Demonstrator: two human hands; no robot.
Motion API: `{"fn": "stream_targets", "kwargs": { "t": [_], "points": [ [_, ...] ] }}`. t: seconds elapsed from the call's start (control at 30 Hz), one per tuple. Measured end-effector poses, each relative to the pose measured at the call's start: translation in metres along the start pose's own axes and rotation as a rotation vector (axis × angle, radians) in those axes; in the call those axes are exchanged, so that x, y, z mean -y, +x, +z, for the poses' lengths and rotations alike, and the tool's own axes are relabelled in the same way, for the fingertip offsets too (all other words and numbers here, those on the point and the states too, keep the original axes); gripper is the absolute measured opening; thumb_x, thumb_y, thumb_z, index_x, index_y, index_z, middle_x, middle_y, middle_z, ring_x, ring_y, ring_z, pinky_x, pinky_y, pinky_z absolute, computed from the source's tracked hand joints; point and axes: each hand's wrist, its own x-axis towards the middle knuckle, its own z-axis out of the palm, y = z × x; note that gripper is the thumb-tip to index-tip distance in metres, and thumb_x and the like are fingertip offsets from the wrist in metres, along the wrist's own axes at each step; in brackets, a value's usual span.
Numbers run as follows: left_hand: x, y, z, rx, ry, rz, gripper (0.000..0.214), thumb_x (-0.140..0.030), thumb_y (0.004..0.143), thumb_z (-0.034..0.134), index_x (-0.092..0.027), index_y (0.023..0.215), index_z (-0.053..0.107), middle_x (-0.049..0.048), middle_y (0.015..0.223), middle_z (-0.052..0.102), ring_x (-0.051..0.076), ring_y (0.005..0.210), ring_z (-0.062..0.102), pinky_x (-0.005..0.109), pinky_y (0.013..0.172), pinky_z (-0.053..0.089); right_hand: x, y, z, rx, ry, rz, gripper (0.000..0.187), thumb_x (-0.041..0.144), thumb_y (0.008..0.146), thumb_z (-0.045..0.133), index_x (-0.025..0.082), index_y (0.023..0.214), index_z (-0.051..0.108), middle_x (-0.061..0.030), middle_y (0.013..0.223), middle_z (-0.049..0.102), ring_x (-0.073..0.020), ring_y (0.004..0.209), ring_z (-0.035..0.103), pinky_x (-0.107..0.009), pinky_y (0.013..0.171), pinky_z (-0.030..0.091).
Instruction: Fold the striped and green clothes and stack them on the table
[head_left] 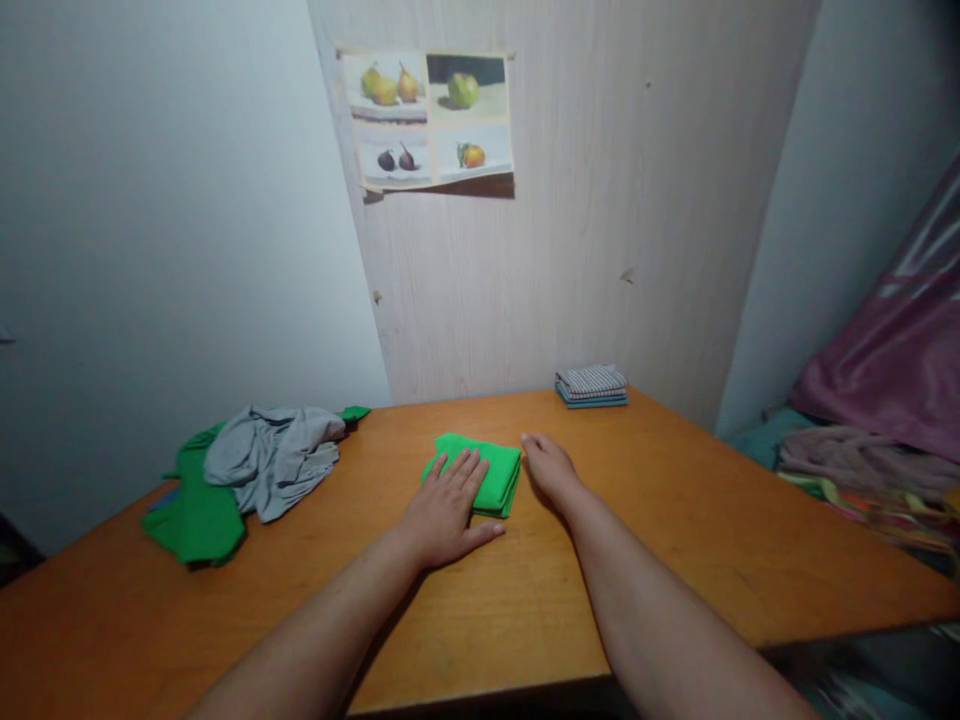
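A folded bright green cloth [495, 472] lies near the middle of the orange wooden table [675, 520]. My left hand [444, 510] rests flat on its left half, fingers stretched out and spread. Just right of the cloth, my right hand [549, 468] lies on the tabletop with its fingers extended and touching the cloth's right edge. Neither hand holds anything.
A loose heap of grey cloth [271, 455] over green cloth [196, 515] sits at the table's left. A small stack of folded striped and blue cloths [591, 385] stands at the back by the wooden panel. Bedding [885, 420] lies off to the right.
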Motion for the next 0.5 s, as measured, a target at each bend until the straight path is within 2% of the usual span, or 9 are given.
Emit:
{"fn": "stream_targets", "kwargs": {
  "t": [0.2,0.5],
  "points": [
    [0.003,-0.001,0.006,-0.060,0.005,0.011,0.093,-0.078,0.090,0.035,-0.017,0.159,0.028,0.0124,0.165,0.024,0.032,0.154,0.017,0.052,0.124,0.007,0.012,-0.007,0.002,0.096,-0.080,0.036,0.066,0.057,0.087,0.058,0.018,0.140,0.057,-0.0141,0.128,0.068,-0.0268,0.121,0.060,-0.034,0.101,0.042],
    [0.006,0.000,0.011,-0.113,-0.004,0.030,0.091,-0.078,0.089,0.039,-0.017,0.157,0.032,0.0131,0.165,0.025,0.032,0.153,0.019,0.054,0.124,0.008,0.011,-0.006,0.008,0.109,0.142,-0.010,0.048,0.045,0.079,0.069,0.019,0.120,0.067,-0.0068,0.106,0.074,-0.0220,0.098,0.066,-0.033,0.087,0.050]
  ]
}}
